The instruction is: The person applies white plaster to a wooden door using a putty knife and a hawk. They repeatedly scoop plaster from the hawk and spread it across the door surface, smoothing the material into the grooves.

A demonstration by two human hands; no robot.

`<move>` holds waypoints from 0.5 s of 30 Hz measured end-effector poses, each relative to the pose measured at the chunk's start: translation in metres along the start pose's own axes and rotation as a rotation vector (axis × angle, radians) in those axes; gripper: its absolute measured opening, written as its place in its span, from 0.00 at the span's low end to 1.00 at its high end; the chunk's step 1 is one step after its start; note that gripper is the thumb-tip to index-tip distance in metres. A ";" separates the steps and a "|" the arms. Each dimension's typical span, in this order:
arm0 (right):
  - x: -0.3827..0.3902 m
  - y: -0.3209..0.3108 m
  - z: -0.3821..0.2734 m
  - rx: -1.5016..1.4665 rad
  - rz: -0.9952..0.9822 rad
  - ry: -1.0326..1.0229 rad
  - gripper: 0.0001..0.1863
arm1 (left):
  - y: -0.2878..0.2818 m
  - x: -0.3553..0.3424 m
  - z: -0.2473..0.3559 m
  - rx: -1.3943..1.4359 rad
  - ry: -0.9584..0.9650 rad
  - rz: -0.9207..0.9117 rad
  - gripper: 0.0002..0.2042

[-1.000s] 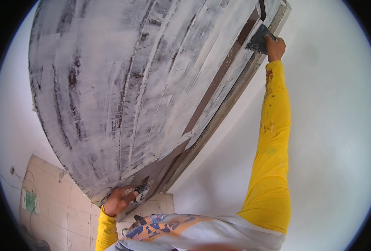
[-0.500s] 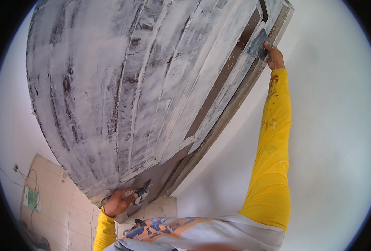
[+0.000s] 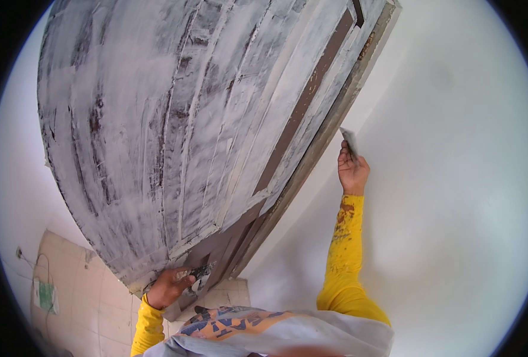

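A large door (image 3: 127, 119) rises before me, its planked face smeared with whitish putty over dark streaks. My right hand (image 3: 353, 175) is closed on a thin flat putty knife (image 3: 349, 141); its blade points up, apart from the door's right edge. At the door's lower corner my left hand (image 3: 166, 289) is closed around a small dark scraper (image 3: 202, 271) with pale putty on it. Part of that tool is hidden by the fingers. Both sleeves are yellow, and the right one carries dark stains near the wrist.
A rough frame edge (image 3: 329, 128) runs along the door's right side, with a brown bare strip (image 3: 302, 110) beside it. A smooth white wall (image 3: 454, 178) fills the right. Tiled floor (image 3: 91, 297) lies at lower left, with a green-and-white packet (image 3: 46, 296) and a cable.
My right hand has come down and toward me, taking the putty knife off the upper right of the door. My left hand stays nearly where it was.
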State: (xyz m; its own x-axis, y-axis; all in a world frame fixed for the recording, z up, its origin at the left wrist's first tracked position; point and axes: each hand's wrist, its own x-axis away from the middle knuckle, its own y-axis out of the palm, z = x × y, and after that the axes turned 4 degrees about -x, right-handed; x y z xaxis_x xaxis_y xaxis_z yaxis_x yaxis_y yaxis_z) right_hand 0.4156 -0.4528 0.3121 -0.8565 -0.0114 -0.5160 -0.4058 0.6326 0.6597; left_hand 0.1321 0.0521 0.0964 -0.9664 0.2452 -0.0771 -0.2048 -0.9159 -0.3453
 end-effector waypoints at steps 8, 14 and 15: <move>0.068 0.044 0.062 -0.288 -0.075 0.044 0.34 | -0.003 0.003 -0.004 0.033 0.009 -0.010 0.16; 0.065 0.046 0.063 0.245 0.045 -0.092 0.27 | -0.003 0.003 0.002 0.070 0.026 -0.018 0.17; 0.062 0.050 0.061 0.308 0.040 -0.147 0.24 | -0.004 0.003 0.003 0.078 0.020 -0.013 0.17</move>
State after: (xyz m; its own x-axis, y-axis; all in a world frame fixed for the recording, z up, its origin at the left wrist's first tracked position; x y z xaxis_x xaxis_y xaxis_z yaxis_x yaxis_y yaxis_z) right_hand 0.3616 -0.3741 0.2799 -0.8055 0.1161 -0.5812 -0.2380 0.8348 0.4965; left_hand 0.1293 0.0553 0.1002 -0.9604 0.2631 -0.0920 -0.2300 -0.9344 -0.2722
